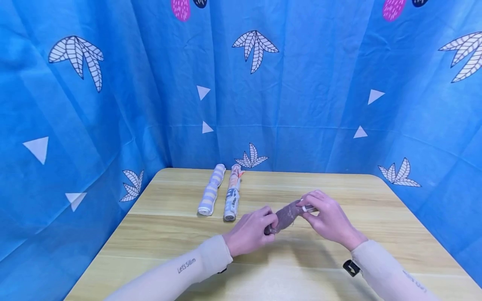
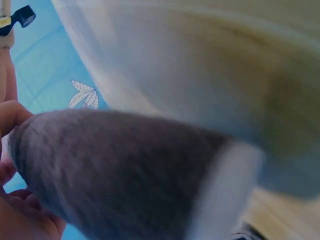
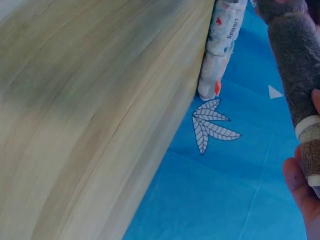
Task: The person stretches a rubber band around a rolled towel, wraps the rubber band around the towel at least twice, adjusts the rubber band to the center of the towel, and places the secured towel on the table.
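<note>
A grey-brown rolled towel [image 1: 287, 216] with a white band near one end is held above the table, tilted up towards the right. My left hand [image 1: 253, 230] grips its lower left end, fingers curled around it. At the upper right end, my right hand [image 1: 326, 216] pinches the towel between thumb and fingers, close to the white band. The left wrist view shows the fuzzy roll [image 2: 115, 170] large and blurred. In the right wrist view a brown woven strip between white edges shows on the towel [image 3: 295, 65], beside the right thumb and fingers.
Two more rolled towels lie side by side at the back left of the wooden table [image 1: 158, 234]: a lavender-and-white striped one [image 1: 211, 192] and a white printed one [image 1: 232, 198]. A blue patterned curtain [image 1: 308, 92] hangs behind and along both sides.
</note>
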A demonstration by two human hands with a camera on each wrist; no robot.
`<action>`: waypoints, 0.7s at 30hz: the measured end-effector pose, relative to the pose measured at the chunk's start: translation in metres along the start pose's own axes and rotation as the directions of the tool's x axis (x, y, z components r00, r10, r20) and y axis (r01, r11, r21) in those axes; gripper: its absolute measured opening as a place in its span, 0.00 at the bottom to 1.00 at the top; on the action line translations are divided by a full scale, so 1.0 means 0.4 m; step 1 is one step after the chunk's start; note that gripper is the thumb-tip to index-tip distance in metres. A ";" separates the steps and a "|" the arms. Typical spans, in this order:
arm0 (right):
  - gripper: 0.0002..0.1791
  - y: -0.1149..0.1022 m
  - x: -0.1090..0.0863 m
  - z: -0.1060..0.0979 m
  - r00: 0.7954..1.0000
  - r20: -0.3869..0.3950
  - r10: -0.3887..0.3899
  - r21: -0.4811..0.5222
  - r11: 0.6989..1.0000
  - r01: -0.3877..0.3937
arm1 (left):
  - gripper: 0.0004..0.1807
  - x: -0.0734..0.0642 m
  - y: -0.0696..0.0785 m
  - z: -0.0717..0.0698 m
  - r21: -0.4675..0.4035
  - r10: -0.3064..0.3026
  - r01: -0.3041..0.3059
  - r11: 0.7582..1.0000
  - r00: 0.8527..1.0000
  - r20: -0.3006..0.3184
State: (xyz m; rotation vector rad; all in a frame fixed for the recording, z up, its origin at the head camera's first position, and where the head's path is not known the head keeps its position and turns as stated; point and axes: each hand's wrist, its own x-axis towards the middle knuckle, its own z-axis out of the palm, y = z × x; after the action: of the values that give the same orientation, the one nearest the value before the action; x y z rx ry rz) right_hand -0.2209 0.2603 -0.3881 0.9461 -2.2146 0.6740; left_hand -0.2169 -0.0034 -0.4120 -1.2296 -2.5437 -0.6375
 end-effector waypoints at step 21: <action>0.32 -0.001 0.006 -0.003 0.995 0.097 -0.038 0.019 0.999 0.036 | 0.11 -0.015 -0.064 -0.009 -0.602 -0.216 0.243 0.761 0.969 0.118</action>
State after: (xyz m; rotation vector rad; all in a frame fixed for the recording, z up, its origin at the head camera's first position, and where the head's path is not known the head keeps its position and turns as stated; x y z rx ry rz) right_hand -0.2215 0.2600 -0.3854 1.0466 -2.2737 0.6424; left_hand -0.2333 -0.0233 -0.4184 -1.0918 -2.6293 -1.6183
